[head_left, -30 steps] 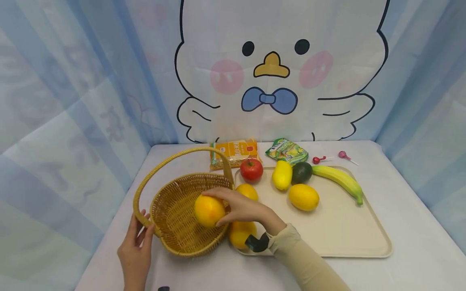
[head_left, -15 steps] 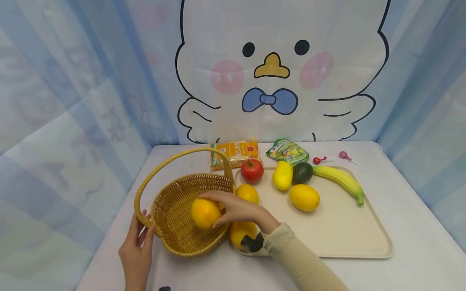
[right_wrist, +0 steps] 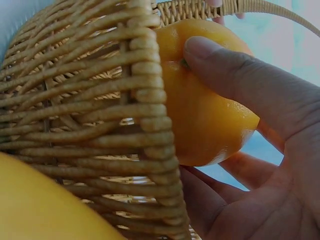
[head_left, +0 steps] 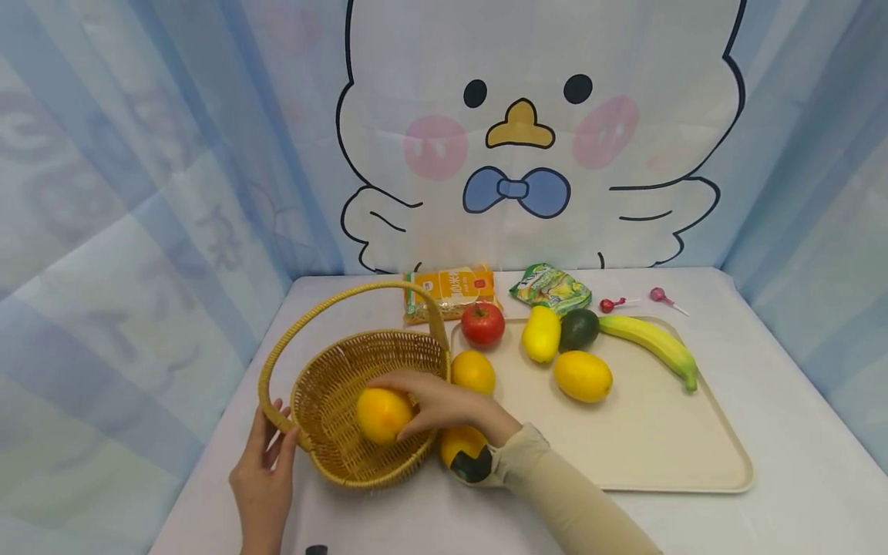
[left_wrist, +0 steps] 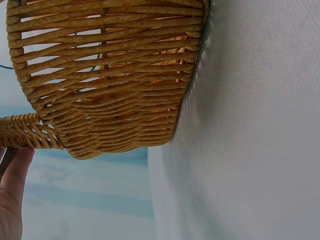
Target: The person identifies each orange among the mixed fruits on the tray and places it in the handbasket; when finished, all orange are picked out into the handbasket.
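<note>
A wicker basket [head_left: 333,451] stands at the left of the table, its handle [head_left: 333,304] arching over it. The left hand [head_left: 264,478] grips the foot of that handle on the basket's left side; in the left wrist view its fingers [left_wrist: 17,167] lie against the woven handle. Inside the basket's opening, the right hand [head_left: 444,401] holds an orange fruit [head_left: 383,416]. From the right wrist, the thumb [right_wrist: 215,60] presses on the fruit [right_wrist: 200,110] near its stem spot, with the other fingers behind it, beside the basket's rim [right_wrist: 155,115].
Right of the basket lies a beige tray [head_left: 666,447] with a banana [head_left: 652,343], avocado [head_left: 579,330], lemon [head_left: 583,376], yellow fruit [head_left: 541,334] and red apple [head_left: 482,324]. Round fruits [head_left: 473,372] sit beside the basket. Two packets [head_left: 451,293] and two lollipops [head_left: 609,305] lie behind.
The right hand has moved left and slightly down with the orange fruit, deeper over the basket. The left hand keeps its grip on the handle.
</note>
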`<state>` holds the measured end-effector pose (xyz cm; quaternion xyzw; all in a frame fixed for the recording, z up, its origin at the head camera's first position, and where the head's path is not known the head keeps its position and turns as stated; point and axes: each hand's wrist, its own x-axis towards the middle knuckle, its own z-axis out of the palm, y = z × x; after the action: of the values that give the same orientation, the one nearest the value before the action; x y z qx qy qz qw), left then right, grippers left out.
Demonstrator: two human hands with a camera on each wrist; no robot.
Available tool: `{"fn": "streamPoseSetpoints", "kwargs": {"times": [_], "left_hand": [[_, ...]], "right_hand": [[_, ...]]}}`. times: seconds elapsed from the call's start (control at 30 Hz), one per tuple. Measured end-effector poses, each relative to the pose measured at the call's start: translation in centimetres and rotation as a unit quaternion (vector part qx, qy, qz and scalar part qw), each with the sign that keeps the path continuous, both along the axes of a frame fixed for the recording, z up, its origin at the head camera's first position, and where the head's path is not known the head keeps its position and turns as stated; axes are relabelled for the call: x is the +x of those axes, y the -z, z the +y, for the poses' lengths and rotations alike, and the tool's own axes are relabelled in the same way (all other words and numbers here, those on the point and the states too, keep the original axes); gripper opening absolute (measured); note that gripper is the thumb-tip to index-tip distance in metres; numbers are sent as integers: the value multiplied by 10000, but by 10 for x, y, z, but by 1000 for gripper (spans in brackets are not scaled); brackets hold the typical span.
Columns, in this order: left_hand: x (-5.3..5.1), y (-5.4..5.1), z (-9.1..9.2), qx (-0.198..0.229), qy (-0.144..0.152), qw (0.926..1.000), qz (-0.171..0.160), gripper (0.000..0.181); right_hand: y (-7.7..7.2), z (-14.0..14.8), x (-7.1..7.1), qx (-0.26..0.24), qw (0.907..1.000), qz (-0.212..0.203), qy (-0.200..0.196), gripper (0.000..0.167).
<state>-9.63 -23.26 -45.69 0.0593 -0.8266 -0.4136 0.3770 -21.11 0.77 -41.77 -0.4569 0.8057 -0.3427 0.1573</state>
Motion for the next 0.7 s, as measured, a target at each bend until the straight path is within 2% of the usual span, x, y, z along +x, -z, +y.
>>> {"fn": "streamPoseSetpoints", "kwargs": {"times": [0.37, 0.7], "left_hand": [[0, 0, 0, 32, -43, 9999, -95, 69], [1, 0, 0, 21, -22, 10000, -60, 68]], "right_hand": [[6, -9, -1, 334, 9994, 52, -75, 76], [9, -17, 3, 592, 9977, 134, -309, 75]]}}
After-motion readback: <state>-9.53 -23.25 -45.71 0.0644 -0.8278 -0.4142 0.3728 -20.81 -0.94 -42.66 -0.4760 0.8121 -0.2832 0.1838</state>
